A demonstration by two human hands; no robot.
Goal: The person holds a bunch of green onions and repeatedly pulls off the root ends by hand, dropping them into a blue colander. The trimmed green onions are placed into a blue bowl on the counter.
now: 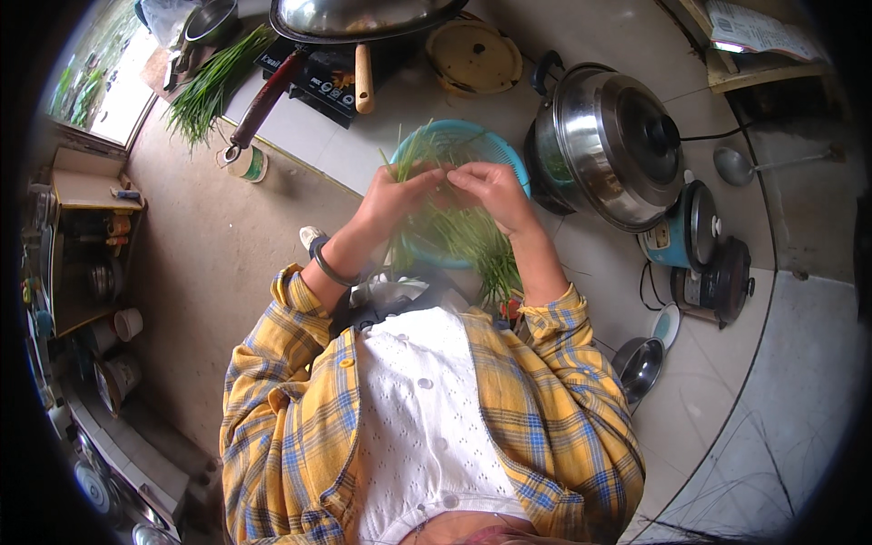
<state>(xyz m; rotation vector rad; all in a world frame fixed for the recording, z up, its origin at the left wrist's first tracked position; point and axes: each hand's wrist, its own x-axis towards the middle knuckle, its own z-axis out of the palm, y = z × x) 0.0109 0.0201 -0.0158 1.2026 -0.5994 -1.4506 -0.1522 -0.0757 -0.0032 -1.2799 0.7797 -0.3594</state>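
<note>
My left hand (402, 189) is closed around a bunch of long green chives (470, 238), with stalk ends poking up above the fist. The thumb and fingers of my right hand (489, 192) are pinched together close to my left thumb tip. Blur hides whether a blade is between them. Under both hands sits a turquoise plastic colander (509, 151), with green blades over it. Leafy ends droop towards my lap on the right side.
A gas stove box (327, 92) carries a lidded wok (368, 17), its handles jutting towards me. More chives (218, 82) lie left of it. To the right stand a large steel steamer pot (613, 143), a rice cooker (674, 228) and a steel bowl (638, 368). A paper cup (246, 163) stands left.
</note>
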